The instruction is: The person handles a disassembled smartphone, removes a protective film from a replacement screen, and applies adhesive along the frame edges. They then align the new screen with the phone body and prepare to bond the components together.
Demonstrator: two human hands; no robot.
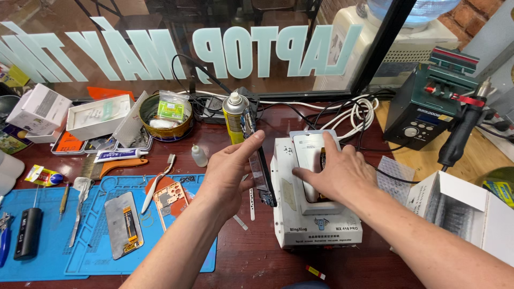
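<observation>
A dark wood counter [257,251] sits in front of a big shop window with pale letters on the glass. In the middle of the counter stands a white heating machine [316,214], and this box is the landmark here.

On top of the machine lies a white phone screen [310,150]. The person's right hand [334,174] presses flat on it, fingers spread wide, holding nothing. Just left of the machine, the left hand [230,174] grips a phone frame [259,160] on its edge, upright and a little tilted. So the phone looks already split in two parts. The screen part does not look lifted off the machine yet.

Further left of the machine lies a blue mat [91,257] with an orange phone back [170,199] and a grey panel [123,225] on it. Behind the machine stands a spray can [234,118]. To the right of the machine is an open white box [466,214], and behind that a dark hot-air station [428,104].
</observation>
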